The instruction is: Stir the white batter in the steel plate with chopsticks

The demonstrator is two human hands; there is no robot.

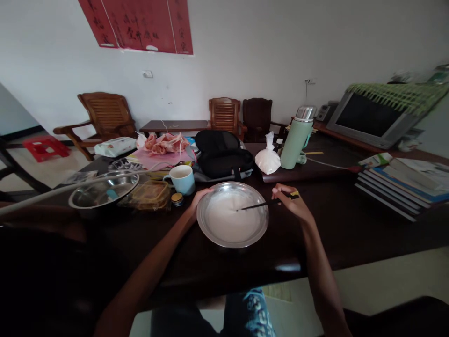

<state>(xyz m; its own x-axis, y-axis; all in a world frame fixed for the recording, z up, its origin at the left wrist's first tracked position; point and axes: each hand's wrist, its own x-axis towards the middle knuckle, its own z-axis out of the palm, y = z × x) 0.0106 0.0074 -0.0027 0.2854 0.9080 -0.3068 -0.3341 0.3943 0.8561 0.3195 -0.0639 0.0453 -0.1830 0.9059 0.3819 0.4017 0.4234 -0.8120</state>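
The rim of a metal bowl (233, 244) is gripped at its left side by the left hand (200, 200), the fingers being partly hidden by the wall of the bowl. A slender dark stick (256, 205) is held in the closed fingers of the right hand (286, 199), which is raised just beside the bowl's right edge; whether one stick or a pair is held cannot be told. The tip is dipped into the white liquid (228, 222) by which the bowl is partly filled. The bowl is set upright near the front edge of a dark bench (336, 224).

Just to the left of the left hand, a small jar (177, 200) with a yellow lid and a light blue mug (185, 182) are placed. Beyond them, plastic containers (150, 194) and a wide metal basin (72, 202) are seen, with a small blue item lying inside the basin. Behind the bowl, a black bag (222, 152) is laid, and a knotted clear bag of white contents (267, 161) is stood beside a green flask (295, 145). Books (389, 192) are stacked at the right. Farther off, a television (372, 114) is partly covered by a green cloth (393, 95), wooden chairs (105, 112) are ranged along the wall, and a red poster (140, 23) is hung above.
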